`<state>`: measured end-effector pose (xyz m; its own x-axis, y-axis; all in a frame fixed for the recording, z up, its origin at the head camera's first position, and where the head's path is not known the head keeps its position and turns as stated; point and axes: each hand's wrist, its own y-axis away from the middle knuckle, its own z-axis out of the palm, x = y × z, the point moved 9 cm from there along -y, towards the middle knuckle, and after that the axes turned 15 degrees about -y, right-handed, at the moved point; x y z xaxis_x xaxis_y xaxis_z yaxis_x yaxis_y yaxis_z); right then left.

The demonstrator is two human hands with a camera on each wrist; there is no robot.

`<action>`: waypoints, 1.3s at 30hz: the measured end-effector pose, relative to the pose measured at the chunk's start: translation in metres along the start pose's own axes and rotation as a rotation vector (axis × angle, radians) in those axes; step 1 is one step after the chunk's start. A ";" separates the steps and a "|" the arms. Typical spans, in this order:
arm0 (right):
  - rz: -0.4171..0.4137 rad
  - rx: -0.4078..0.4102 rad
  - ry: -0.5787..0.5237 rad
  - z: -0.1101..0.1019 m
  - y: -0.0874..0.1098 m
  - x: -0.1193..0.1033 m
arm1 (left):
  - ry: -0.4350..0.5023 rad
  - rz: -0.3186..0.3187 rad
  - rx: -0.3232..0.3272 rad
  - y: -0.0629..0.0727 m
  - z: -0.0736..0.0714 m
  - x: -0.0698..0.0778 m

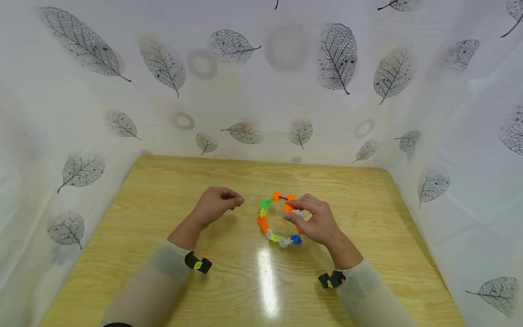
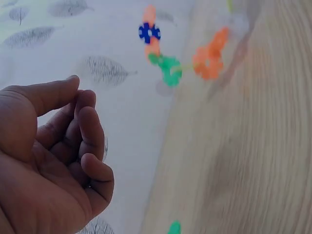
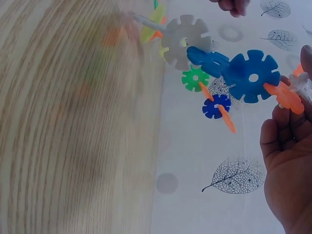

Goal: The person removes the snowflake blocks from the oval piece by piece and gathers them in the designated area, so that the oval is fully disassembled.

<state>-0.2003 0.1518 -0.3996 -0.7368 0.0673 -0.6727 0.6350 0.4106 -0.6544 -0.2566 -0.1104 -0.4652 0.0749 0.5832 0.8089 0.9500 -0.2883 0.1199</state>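
There's the ring (image 1: 263, 223), aloft over the tabletop (image 1: 229, 272), pinched in your right hand (image 1: 319, 222); your left hand (image 1: 214, 205) hovers alongside, empty, loosely curled. Go gently now: a hard squeeze could pop it apart.

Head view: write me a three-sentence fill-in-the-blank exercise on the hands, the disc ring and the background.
Of the left hand and right hand, only the ____ one grips the ring of multicoloured, notched plastic discs.
In the head view, the disc at the ring's lower right is ____.
The white backdrop sheet behind the wood-grain table bears grey, veined ____.
Missing words: right; blue; leaves.
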 end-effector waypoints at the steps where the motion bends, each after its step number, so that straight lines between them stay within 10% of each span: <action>1: 0.000 0.000 0.002 0.000 -0.001 -0.001 | 0.015 0.008 -0.016 0.001 0.005 0.005; 17: 0.007 -0.030 -0.031 0.009 -0.005 -0.004 | 0.084 0.099 -0.158 -0.003 0.067 0.066; 39: 0.014 -0.001 -0.025 0.000 0.001 0.001 | 0.130 0.050 -0.161 -0.005 0.075 0.071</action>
<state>-0.2000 0.1525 -0.4010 -0.7218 0.0505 -0.6902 0.6449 0.4111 -0.6443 -0.2337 -0.0107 -0.4513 0.0708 0.4651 0.8825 0.8847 -0.4380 0.1599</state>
